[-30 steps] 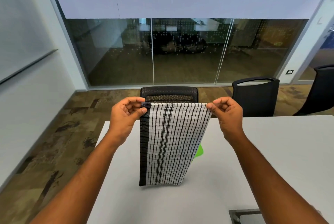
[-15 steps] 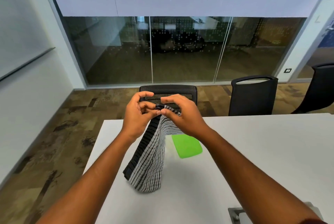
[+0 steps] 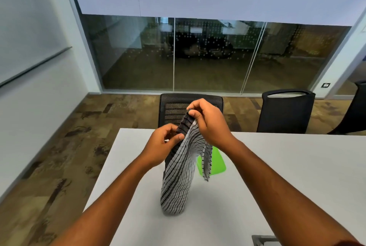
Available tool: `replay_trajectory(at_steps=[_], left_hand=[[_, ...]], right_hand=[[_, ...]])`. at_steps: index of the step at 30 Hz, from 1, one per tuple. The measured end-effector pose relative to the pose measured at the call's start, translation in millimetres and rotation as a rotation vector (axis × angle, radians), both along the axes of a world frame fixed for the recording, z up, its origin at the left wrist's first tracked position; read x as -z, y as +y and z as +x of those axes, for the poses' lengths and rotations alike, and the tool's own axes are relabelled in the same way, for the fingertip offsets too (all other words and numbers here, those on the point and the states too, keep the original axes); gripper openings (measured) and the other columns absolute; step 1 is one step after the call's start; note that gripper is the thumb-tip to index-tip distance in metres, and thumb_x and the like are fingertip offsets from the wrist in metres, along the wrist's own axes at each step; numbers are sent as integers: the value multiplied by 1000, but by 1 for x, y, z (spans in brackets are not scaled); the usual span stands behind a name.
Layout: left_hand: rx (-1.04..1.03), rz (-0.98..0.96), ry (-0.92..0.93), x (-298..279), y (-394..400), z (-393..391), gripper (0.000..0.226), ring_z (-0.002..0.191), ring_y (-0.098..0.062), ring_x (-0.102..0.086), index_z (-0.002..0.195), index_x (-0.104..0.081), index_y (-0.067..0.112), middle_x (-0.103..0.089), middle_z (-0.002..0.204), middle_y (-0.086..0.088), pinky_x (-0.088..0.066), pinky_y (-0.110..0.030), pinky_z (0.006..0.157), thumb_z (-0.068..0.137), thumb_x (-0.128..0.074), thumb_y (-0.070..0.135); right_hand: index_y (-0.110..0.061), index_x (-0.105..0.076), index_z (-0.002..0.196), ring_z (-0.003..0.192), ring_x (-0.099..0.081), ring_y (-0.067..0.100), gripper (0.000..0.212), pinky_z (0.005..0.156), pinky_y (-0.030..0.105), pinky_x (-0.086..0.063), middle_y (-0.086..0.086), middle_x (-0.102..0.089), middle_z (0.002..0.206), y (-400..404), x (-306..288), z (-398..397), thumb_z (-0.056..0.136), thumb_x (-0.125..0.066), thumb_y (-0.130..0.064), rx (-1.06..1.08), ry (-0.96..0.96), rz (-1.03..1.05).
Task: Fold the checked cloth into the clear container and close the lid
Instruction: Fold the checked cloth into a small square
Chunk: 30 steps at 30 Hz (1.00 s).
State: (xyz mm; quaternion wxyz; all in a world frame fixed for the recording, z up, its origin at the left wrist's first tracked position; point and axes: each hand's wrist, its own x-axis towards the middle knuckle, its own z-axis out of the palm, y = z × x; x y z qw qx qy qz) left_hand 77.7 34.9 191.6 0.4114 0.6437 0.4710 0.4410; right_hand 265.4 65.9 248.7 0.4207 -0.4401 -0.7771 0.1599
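Observation:
The black-and-white checked cloth [image 3: 179,178] hangs folded lengthwise above the white table [image 3: 287,176], its lower end touching the tabletop. My right hand [image 3: 208,122] pinches both top corners together at the upper end. Lower down, my left hand [image 3: 164,142] grips the cloth's dark left edge between thumb and fingers. A green lid [image 3: 216,163] lies flat on the table behind the cloth, partly hidden by it. The clear container itself is not visible.
A black mesh chair [image 3: 174,107] stands at the table's far edge, straight behind my hands. Two more black chairs [image 3: 285,113] stand to the right. A grey floor-box cover [image 3: 263,240] sits in the table near the bottom edge. Glass wall beyond.
The cloth was held spread wide by its two top corners; my hands brought the corners together, folding it in half. My left hand has since slid down the edge.

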Motion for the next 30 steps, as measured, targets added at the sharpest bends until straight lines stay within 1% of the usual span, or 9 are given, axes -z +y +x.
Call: replay_trajectory(at_steps=[3,6,13,15,18,22,25,28,30], left_hand=[[43,-62,89,21,-3,-6,14,81,-20,-65,90,-64,26,-70,86,-1,-54,-41,76,98,-58,35],[64,-110,200,50,-5,-17,26,76,-16,-56,95,-56,25,-65,84,-7,-47,-39,67,101,-46,47],[19,-87,467,83,0,-51,13,83,-14,-63,97,-48,31,-68,92,5,-51,-36,73,105,-39,35],[-24,-40,535,90,0,-58,10,79,-12,-62,98,-47,30,-66,89,6,-51,-36,69,105,-40,34],[-116,-31,553,104,-7,-65,10,80,-8,-61,106,-45,26,-64,92,6,-47,-27,65,106,-37,32],[-261,-77,519,128,-18,-78,10,88,-12,-63,111,-41,30,-63,99,8,-54,-35,70,105,-33,32],[-344,-36,503,130,-21,-84,8,79,-19,-64,109,-42,29,-63,88,8,-47,-31,62,106,-34,28],[-377,33,516,122,-24,-88,14,67,-12,-59,116,-45,23,-61,80,8,-37,-22,54,106,-36,25],[-382,152,520,117,-26,-93,19,66,-8,-56,119,-47,22,-60,86,8,-38,-21,55,105,-37,30]], right_hand=[[-20,-64,105,91,-62,9,10,81,35,-53,-11,-67,97,1,-3,8,99,-55,-21,17,21,8],[-20,-65,104,91,-62,4,9,81,28,-52,-12,-67,96,5,-6,18,100,-57,-19,72,89,1],[-19,-68,101,88,-66,11,9,80,34,-56,-6,-70,93,15,-1,35,99,-59,-19,224,203,-26],[-19,-68,101,88,-66,11,9,81,34,-56,-7,-70,92,17,2,40,99,-59,-19,276,241,-16],[-17,-67,102,87,-65,9,9,81,33,-55,-9,-68,91,20,3,45,100,-59,-20,337,297,-16],[-16,-68,100,81,-61,5,9,77,30,-52,-13,-66,86,25,3,52,99,-61,-21,386,305,2],[-18,-68,100,83,-61,0,8,77,26,-51,-13,-66,88,26,4,58,99,-60,-22,389,275,-13],[-17,-68,102,84,-61,4,11,80,27,-52,-9,-67,92,29,7,64,100,-59,-23,433,271,-41],[-15,-69,104,88,-62,11,13,83,31,-53,-4,-69,96,31,9,69,100,-59,-24,473,286,-66]])
